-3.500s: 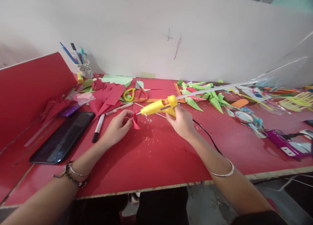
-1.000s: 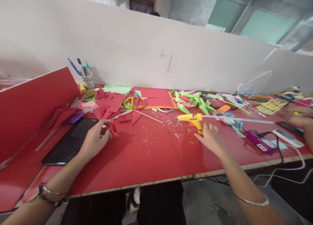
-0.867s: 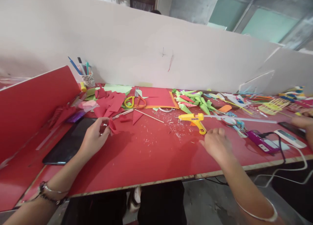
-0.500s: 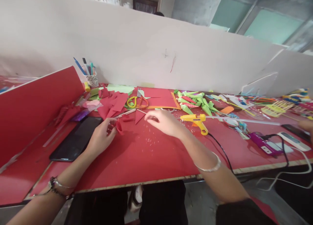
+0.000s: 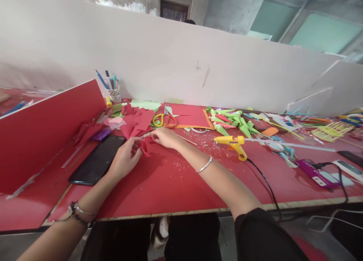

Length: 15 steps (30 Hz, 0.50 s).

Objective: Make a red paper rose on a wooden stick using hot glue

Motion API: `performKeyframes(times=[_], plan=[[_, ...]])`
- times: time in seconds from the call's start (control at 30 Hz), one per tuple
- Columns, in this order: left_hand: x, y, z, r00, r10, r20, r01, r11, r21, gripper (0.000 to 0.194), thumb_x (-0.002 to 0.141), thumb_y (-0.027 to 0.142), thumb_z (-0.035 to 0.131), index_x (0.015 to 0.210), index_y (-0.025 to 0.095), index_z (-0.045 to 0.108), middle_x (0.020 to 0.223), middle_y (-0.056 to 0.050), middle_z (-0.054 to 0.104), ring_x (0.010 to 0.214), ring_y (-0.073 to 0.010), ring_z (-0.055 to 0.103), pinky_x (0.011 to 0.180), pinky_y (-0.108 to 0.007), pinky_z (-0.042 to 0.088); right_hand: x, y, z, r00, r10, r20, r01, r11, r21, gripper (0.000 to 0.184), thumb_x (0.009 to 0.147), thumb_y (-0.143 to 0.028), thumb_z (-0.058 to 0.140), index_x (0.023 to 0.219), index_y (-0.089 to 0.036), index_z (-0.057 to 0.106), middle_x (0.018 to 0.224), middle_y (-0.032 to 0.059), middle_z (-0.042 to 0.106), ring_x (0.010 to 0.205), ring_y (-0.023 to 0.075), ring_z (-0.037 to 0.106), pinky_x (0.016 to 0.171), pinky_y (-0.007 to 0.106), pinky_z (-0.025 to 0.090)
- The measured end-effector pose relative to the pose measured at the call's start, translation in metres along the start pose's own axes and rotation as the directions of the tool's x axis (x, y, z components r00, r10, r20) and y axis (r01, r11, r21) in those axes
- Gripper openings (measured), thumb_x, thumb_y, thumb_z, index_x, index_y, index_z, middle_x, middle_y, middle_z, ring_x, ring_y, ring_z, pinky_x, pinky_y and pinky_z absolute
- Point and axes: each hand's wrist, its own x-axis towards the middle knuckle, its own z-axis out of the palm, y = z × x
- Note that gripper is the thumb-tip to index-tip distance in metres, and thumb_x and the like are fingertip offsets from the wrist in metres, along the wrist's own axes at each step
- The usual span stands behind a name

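My left hand [image 5: 128, 157] is closed around the edge of a curled piece of red paper [image 5: 146, 147], held just above the table. From the other side my right hand [image 5: 164, 137] pinches the same paper, its fingertips close to the left ones. A thin stick [image 5: 188, 140] sticks out to the right from behind my right hand; its other end is hidden. Scissors [image 5: 170, 121] with a yellow and an orange handle lie just beyond my right hand. Cut red paper [image 5: 138, 121] is heaped past my left hand.
A black phone [image 5: 98, 160] lies by my left forearm. To the right sit a yellow glue gun [image 5: 232, 143] with a cord, a pile of green and red paper cones [image 5: 229, 121] and a purple power strip [image 5: 319, 174]. A pen cup [image 5: 114, 95] stands against the white partition [image 5: 170, 56].
My right hand has moved left to the red paper beside my left hand. More of the stick now shows to its right. The view has shifted slightly. Another person's hand at the right edge is gone.
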Motion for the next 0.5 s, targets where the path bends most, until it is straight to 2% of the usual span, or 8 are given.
performKeyframes(times=[0.1, 0.23, 0.37, 0.5], plan=[[0.000, -0.001, 0.001, 1.000, 0.025, -0.008, -0.025, 0.999, 0.026, 0.020, 0.077, 0.023, 0.042, 0.094, 0.017, 0.048, 0.074, -0.001, 0.057, 0.060, -0.0116, 0.053, 0.052, -0.021, 0.041, -0.005, -0.001, -0.001, 0.999, -0.002, -0.034, 0.002, 1.000, 0.001, 0.013, 0.078, -0.014, 0.045, 0.088, -0.018, 0.053, 0.077, 0.0008, 0.057, 0.068, 0.0124, 0.051, 0.056, 0.020, 0.031], [0.000, -0.002, 0.002, 0.999, 0.030, -0.016, -0.030, 0.999, 0.035, 0.020, 0.077, 0.022, 0.041, 0.095, 0.017, 0.049, 0.072, 0.000, 0.056, 0.057, -0.0106, 0.051, 0.052, -0.020, 0.040, -0.004, -0.007, -0.006, 0.992, -0.086, -0.087, 0.084, 0.996, -0.035, 0.032, 0.079, -0.012, 0.044, 0.109, -0.023, 0.047, 0.098, 0.0032, 0.051, 0.077, 0.0121, 0.050, 0.059, 0.020, 0.032], [0.000, -0.004, 0.002, 1.000, 0.028, -0.006, -0.028, 0.999, 0.034, 0.020, 0.077, 0.022, 0.041, 0.096, 0.017, 0.048, 0.069, 0.001, 0.054, 0.056, -0.0106, 0.050, 0.052, -0.020, 0.040, 0.004, -0.012, -0.008, 0.993, -0.117, 0.002, 0.117, 0.992, -0.035, 0.025, 0.078, -0.013, 0.045, 0.098, -0.022, 0.056, 0.097, 0.0032, 0.049, 0.080, 0.0139, 0.047, 0.064, 0.022, 0.033], [0.000, -0.005, 0.003, 0.999, 0.042, -0.009, -0.042, 0.998, 0.041, 0.020, 0.077, 0.023, 0.041, 0.095, 0.017, 0.047, 0.069, 0.001, 0.054, 0.056, -0.0106, 0.050, 0.052, -0.020, 0.039, 0.012, -0.010, -0.006, 0.993, -0.084, 0.088, 0.082, 0.996, 0.020, 0.014, 0.076, -0.016, 0.048, 0.084, -0.020, 0.058, 0.090, 0.0017, 0.051, 0.079, 0.0146, 0.048, 0.063, 0.023, 0.033]])
